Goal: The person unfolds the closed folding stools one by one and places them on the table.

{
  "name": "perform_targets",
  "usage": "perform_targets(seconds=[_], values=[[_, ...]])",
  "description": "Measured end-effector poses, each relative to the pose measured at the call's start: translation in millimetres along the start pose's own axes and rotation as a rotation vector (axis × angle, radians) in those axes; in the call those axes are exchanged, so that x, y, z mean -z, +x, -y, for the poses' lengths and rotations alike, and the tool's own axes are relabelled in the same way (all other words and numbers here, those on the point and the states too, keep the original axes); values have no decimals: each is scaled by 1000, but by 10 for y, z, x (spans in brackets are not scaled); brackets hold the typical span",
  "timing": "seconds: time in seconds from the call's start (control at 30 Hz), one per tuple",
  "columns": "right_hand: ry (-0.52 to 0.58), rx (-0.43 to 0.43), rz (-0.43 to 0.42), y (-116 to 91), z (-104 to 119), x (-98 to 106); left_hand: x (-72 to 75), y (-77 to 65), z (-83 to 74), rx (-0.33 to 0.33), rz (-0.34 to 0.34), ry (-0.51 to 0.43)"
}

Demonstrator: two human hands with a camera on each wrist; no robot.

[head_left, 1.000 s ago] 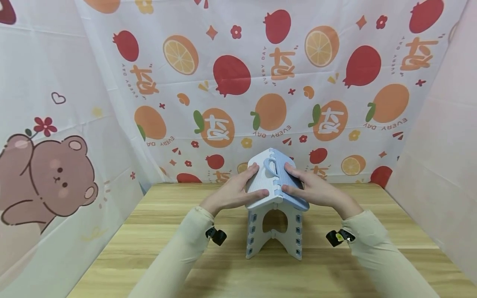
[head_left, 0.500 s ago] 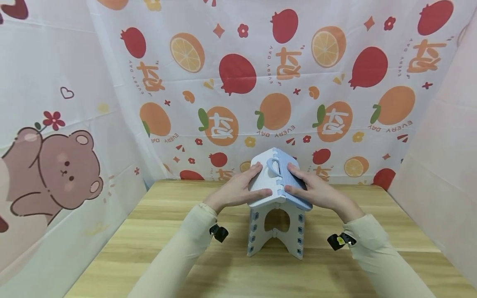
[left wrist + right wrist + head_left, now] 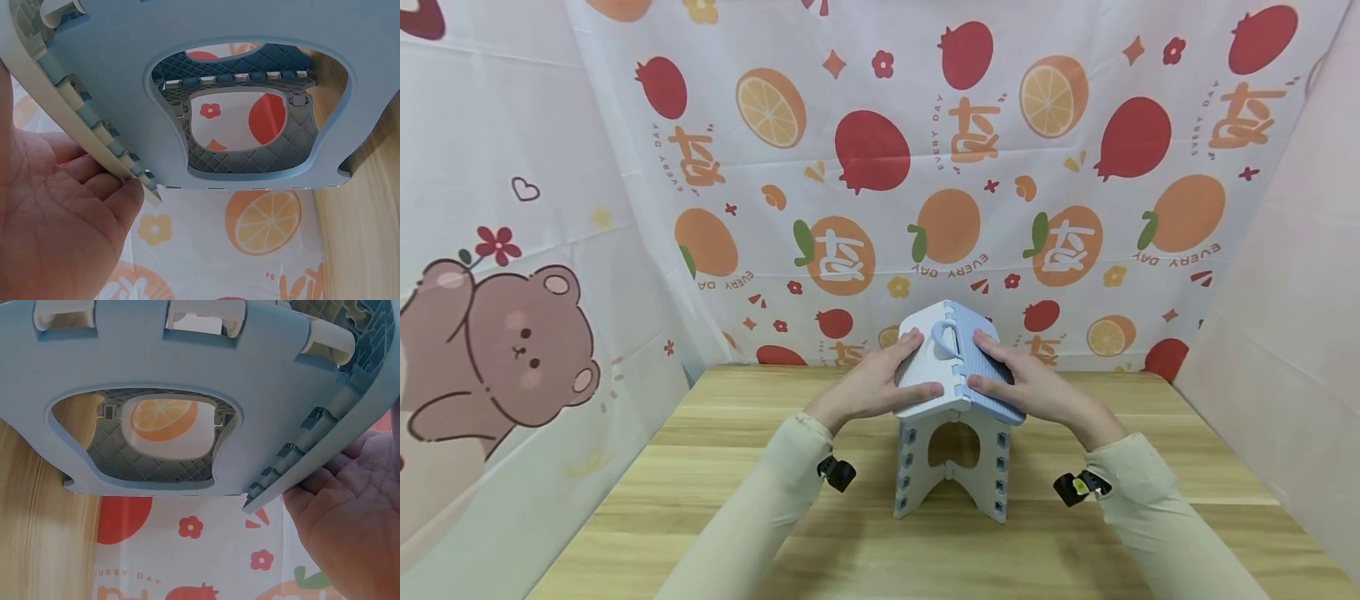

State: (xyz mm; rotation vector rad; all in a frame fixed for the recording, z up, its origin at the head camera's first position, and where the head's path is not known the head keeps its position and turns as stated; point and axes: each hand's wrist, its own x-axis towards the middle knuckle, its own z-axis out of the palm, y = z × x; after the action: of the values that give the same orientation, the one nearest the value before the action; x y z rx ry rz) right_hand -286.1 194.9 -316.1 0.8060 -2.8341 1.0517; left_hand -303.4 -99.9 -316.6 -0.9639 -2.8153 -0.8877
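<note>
A folding step stool (image 3: pixel 916 467) stands on the table, partly folded, its two-part top peaked like a roof. The white half of the top (image 3: pixel 925 362) slopes left and the blue half (image 3: pixel 976 358) slopes right, with a loop handle (image 3: pixel 943 340) up at the ridge. My left hand (image 3: pixel 872 387) rests on the white half, thumb and finger spread. On the blue half lies my right hand (image 3: pixel 1045 392) in much the same way. Both wrist views look under the top at blue side panels (image 3: pixel 106 94) with large cutouts; the fingers there sit against the top's outer face, partly hidden.
The stool stands on a wood-grain table (image 3: pixel 700 500). Behind it hangs a white cloth (image 3: pixel 880 225) with fruit prints, and a cloth with a bear print (image 3: pixel 527 350) hangs at left. A pale cloth (image 3: pixel 1277 333) closes off the right.
The view shifts slightly with the head. Both hands keep their places on the stool's top, and the stool stays where it stands.
</note>
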Motion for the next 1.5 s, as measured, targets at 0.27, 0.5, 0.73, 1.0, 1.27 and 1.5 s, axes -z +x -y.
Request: perform_targets(seconds=[0.27, 0.5, 0.73, 1.0, 1.27, 1.5], values=[[-8, -7, 1, 1, -1, -6, 7, -5, 9, 5, 7, 6], [-24, -14, 0, 0, 2, 7, -4, 7, 20, 5, -17, 10], [-43, -21, -3, 3, 8, 30, 5, 28, 2, 4, -24, 14], [-58, -9, -5, 14, -6, 31, 4, 30, -8, 20, -28, 23], [-74, -9, -13, 16, -5, 33, 9, 47, -4, 20, -31, 43], [-107, -12, -12, 35, 11, 35, 21, 39, -20, 46, -23, 43]])
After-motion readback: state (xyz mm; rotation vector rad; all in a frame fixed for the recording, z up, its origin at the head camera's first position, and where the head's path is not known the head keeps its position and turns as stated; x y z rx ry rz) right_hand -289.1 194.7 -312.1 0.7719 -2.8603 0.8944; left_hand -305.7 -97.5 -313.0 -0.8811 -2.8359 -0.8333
